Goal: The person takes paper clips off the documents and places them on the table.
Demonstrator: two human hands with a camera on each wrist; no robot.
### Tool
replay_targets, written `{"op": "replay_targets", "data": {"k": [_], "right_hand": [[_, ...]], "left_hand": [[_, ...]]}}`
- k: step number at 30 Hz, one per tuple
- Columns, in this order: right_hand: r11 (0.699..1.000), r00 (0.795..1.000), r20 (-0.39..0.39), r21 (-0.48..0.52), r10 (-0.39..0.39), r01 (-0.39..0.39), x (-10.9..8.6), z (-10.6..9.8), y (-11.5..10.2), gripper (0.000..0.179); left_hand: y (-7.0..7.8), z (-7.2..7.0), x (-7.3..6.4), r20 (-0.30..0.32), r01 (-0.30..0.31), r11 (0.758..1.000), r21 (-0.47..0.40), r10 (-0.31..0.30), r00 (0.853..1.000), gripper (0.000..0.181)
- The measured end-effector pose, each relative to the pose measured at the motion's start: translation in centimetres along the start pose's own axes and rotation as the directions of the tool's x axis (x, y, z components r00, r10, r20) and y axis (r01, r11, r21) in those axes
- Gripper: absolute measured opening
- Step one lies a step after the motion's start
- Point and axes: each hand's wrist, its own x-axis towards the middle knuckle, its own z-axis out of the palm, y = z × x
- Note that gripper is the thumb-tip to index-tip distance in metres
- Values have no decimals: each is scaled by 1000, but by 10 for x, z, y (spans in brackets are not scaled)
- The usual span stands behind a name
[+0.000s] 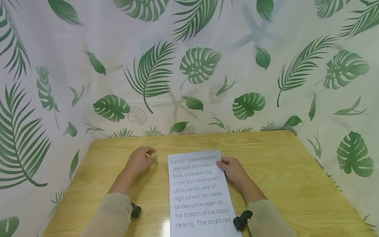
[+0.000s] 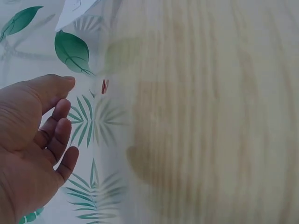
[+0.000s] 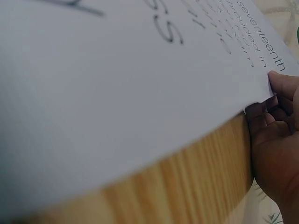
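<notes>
A white printed sheet of paper (image 1: 197, 197) lies lengthwise over the middle of the table, its large black text facing up. My right hand (image 1: 232, 169) pinches the sheet's upper right edge, thumb on top and fingers beneath; the right wrist view shows that side raised off the wood. Left of the paper, my left hand (image 1: 141, 160) is close by a small, thin gold-coloured piece (image 1: 156, 162), which looks like a paper clip. In the left wrist view this clip (image 2: 105, 86) appears reddish and apart from the thumb tip, with a gap between thumb and fingers.
The wooden table (image 1: 266, 158) stands against a white leaf-patterned curtain (image 1: 222, 115), which also hangs along both sides. Black wrist devices (image 1: 242, 220) sit at the cuffs of beige sleeves (image 1: 109, 214).
</notes>
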Motion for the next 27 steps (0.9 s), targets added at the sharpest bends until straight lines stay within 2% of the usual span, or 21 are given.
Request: {"op": "replay_targets", "data": {"k": [9,16,23,27], "right_hand": [[1000,1000,-1,-8,2,-2,0,1,-2,37],[1000,1000,-2,-10,9,-9,0,2,-2,37],[1000,1000,17,19,-2,2,1,1,-2,37],[1000,1000,12,11,-5,5,-1,2,-2,38]], "left_hand": [[-9,-5,-10,37,76,996,50,-78,996,33],[-13,-4,-13,90,88,995,42,-91,992,32],[-13,-5,-16,88,115,993,17,-116,989,35],[-14,-5,-15,83,110,993,30,-112,990,40]]}}
